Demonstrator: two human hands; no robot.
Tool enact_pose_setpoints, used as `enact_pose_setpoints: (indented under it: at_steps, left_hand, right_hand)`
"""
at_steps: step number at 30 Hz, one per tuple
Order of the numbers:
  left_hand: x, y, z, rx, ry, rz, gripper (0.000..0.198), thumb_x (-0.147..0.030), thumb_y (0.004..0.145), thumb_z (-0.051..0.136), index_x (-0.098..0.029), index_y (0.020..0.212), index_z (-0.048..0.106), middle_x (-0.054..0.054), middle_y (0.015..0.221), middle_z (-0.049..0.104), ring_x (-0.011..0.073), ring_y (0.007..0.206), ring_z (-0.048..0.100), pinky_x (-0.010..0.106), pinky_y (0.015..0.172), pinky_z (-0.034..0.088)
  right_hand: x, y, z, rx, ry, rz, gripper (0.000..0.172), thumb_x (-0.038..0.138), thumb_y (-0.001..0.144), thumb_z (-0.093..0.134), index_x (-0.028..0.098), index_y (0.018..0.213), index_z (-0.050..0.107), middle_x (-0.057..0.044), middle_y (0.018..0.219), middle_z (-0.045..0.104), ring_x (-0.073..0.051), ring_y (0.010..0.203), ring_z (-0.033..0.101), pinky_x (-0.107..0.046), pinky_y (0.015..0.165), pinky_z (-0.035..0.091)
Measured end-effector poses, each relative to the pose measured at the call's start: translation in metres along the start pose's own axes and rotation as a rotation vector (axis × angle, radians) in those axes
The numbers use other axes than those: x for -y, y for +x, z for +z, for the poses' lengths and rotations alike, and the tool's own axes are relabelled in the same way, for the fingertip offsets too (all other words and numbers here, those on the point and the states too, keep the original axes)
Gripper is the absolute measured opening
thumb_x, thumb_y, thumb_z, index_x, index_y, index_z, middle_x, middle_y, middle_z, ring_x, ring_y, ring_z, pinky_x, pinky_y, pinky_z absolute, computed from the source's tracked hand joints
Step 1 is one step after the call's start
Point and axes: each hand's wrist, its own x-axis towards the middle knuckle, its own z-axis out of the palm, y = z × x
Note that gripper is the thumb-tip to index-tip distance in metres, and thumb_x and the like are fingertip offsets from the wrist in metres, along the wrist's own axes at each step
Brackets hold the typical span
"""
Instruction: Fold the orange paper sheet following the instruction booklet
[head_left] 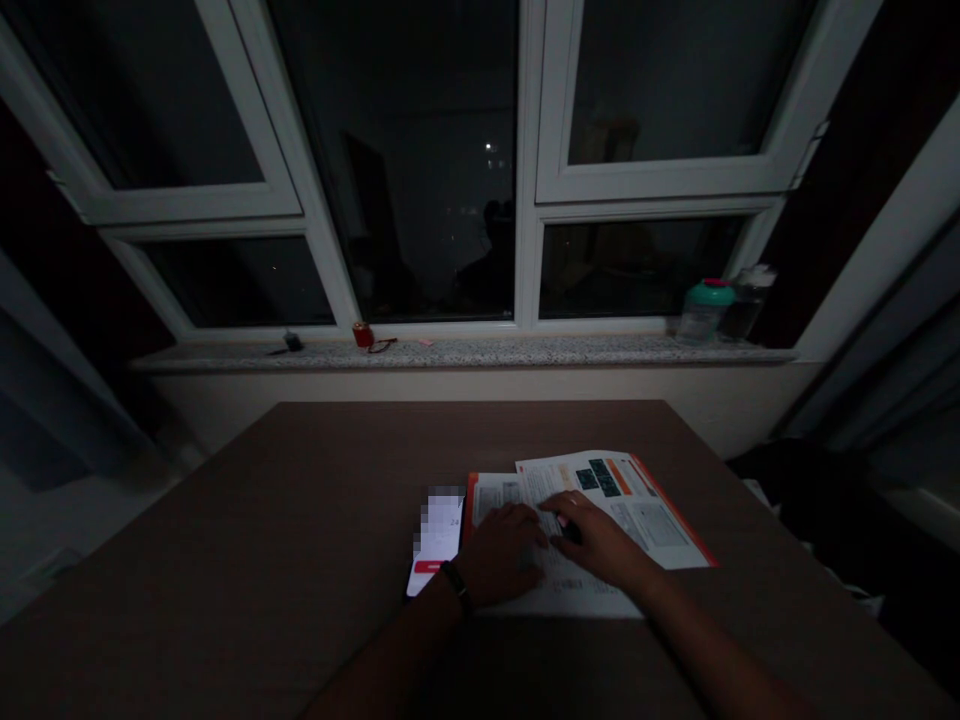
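My left hand lies on a spread of printed papers, with a dark band around its wrist. My right hand rests on the same papers, its fingertips close to the left hand's fingers. The top sheet has an orange edge, dark picture blocks and grey panels; the small print is too dim to read. Left of the papers and touching my left hand's heel lies a lit smartphone, its screen partly pixelated. Neither hand visibly holds anything, though the dim light hides some detail under the fingers.
The papers lie on a brown table that stands below a granite windowsill. On the sill are a red cylindrical object, a small dark object and a teal-lidded bottle. Dark window panes rise behind.
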Motion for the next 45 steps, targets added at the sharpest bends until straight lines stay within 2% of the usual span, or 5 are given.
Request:
enact_pose_setpoints:
  at_steps: [20, 27, 33, 37, 45]
  left_hand:
    - [0.001, 0.002, -0.003, 0.0, 0.058, -0.024, 0.031, -0.026, 0.085, 0.073, -0.024, 0.113, 0.059, 0.004, 0.119, 0.058, 0.0252, 0.114, 0.052, 0.04, 0.1, 0.04]
    - [0.008, 0.0, -0.003, -0.027, 0.08, 0.016, 0.049, -0.023, 0.088, 0.069, -0.026, 0.133, 0.051, 0.006, 0.142, 0.051, 0.0266, 0.129, 0.045, 0.044, 0.109, 0.034]
    - [0.008, 0.003, -0.012, -0.04, 0.171, -0.16, 0.016, -0.024, 0.096, 0.056, -0.021, 0.107, 0.068, 0.005, 0.106, 0.07, 0.0237, 0.101, 0.062, 0.04, 0.094, 0.043]
    - [0.01, 0.004, -0.014, -0.05, 0.179, -0.214, 0.02, -0.026, 0.099, 0.05, -0.021, 0.095, 0.07, 0.005, 0.092, 0.071, 0.0238, 0.089, 0.065, 0.039, 0.086, 0.045]
    - [0.011, 0.0, -0.001, -0.077, 0.111, -0.067, 0.031, -0.028, 0.092, 0.066, -0.024, 0.122, 0.06, 0.007, 0.132, 0.058, 0.026, 0.123, 0.05, 0.042, 0.104, 0.039]
  right_hand:
    - [0.008, 0.0, 0.004, 0.018, 0.036, -0.021, 0.047, 0.015, 0.084, 0.06, 0.023, 0.129, 0.056, -0.009, 0.124, 0.06, -0.023, 0.116, 0.056, -0.037, 0.103, 0.043]
    - [0.014, -0.001, 0.002, 0.018, 0.093, -0.041, 0.05, 0.012, 0.085, 0.056, 0.024, 0.133, 0.052, -0.008, 0.132, 0.057, -0.022, 0.125, 0.051, -0.038, 0.11, 0.039]
    - [0.007, -0.001, -0.001, -0.103, -0.072, 0.103, 0.033, 0.019, 0.087, 0.056, 0.023, 0.119, 0.063, -0.009, 0.117, 0.063, -0.025, 0.111, 0.058, -0.039, 0.1, 0.046]
    - [0.001, 0.0, 0.0, -0.128, -0.119, 0.152, 0.029, 0.022, 0.087, 0.056, 0.022, 0.115, 0.065, -0.01, 0.112, 0.064, -0.025, 0.105, 0.06, -0.039, 0.095, 0.048]
    - [0.006, -0.003, 0.007, -0.035, -0.037, 0.053, 0.044, 0.02, 0.085, 0.056, 0.024, 0.128, 0.058, -0.01, 0.125, 0.061, -0.026, 0.112, 0.059, -0.04, 0.097, 0.047]
